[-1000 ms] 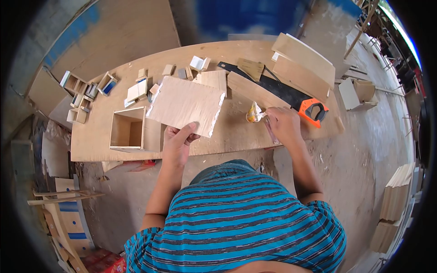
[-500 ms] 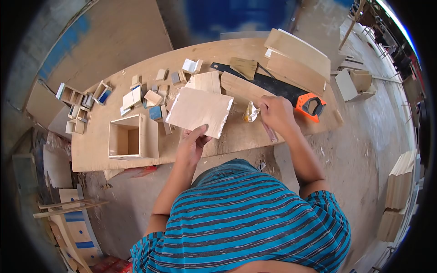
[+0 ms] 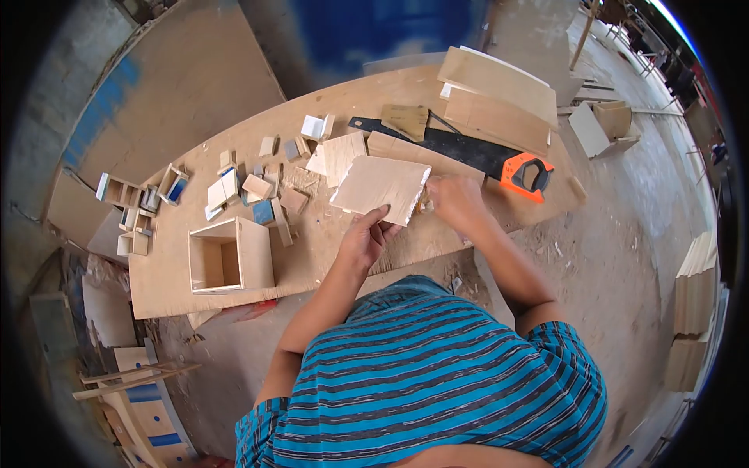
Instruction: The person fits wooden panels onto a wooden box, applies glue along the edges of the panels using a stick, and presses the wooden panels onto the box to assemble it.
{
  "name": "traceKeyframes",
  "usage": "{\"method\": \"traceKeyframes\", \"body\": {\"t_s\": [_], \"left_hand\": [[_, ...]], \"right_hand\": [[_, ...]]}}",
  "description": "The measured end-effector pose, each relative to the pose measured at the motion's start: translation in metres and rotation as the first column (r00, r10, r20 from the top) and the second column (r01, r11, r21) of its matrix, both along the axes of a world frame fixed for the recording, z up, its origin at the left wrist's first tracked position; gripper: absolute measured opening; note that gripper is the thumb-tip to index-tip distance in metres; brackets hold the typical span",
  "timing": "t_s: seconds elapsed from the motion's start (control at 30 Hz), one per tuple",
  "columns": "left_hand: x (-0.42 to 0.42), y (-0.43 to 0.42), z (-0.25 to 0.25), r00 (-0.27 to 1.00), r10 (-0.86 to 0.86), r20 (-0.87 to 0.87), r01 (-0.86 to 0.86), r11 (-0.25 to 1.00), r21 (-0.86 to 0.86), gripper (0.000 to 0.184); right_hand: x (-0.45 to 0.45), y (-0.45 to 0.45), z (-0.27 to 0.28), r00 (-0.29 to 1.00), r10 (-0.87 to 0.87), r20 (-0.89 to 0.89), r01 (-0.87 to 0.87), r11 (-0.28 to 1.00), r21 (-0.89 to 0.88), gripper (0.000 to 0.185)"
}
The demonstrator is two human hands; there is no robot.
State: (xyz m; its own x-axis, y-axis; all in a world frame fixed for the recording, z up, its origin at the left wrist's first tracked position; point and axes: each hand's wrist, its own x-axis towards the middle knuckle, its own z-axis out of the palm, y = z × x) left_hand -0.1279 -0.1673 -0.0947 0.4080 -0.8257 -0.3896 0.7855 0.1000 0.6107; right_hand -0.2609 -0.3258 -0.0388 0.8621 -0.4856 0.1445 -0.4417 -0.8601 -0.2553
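Observation:
My left hand (image 3: 367,238) grips a thin square wood panel (image 3: 381,187) by its near edge, thumb on top. White paste lines the panel's left and right edges. My right hand (image 3: 456,201) is closed at the panel's right edge; what its fingers hold is hidden. Just behind the panel lies a second light wood piece (image 3: 339,156). Left of my left hand, an open-fronted wooden box (image 3: 256,253) rests on the table.
The wooden table (image 3: 168,285) carries several small wood blocks (image 3: 257,186). A handsaw (image 3: 460,148) with an orange handle lies behind my right hand. Boards (image 3: 499,101) are stacked at the back right. Small wooden boxes (image 3: 133,222) sit at the left end.
My left hand has carried the panel to the right. My right hand has shifted slightly left and down, from beside a crumpled white-and-yellow packet to the panel's edge. The camera view has shifted slightly.

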Motion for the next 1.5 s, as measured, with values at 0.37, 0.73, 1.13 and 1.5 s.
{"method": "traceKeyframes", "body": {"t_s": [0.37,0.73,1.13,1.5], "left_hand": [[0.006,-0.002,-0.007,0.999,0.033,-0.019,-0.034,0.999,-0.031,0.038],[0.007,-0.003,-0.011,0.997,0.074,-0.037,-0.077,0.995,-0.065,0.029],[0.006,0.004,-0.012,0.991,0.124,-0.053,-0.128,0.99,-0.067,0.029],[0.013,0.006,-0.012,0.989,0.123,-0.081,-0.13,0.987,-0.091,0.034]], "right_hand": [[-0.011,-0.001,0.012,0.993,-0.058,0.099,0.066,0.995,-0.077,0.017],[-0.002,-0.025,0.004,0.984,-0.105,0.146,0.082,0.984,0.16,0.016],[0.012,-0.02,-0.002,0.998,0.032,-0.05,-0.035,0.997,-0.067,0.015],[0.0,-0.009,0.025,0.993,0.077,0.095,-0.066,0.991,-0.116,0.015]]}}
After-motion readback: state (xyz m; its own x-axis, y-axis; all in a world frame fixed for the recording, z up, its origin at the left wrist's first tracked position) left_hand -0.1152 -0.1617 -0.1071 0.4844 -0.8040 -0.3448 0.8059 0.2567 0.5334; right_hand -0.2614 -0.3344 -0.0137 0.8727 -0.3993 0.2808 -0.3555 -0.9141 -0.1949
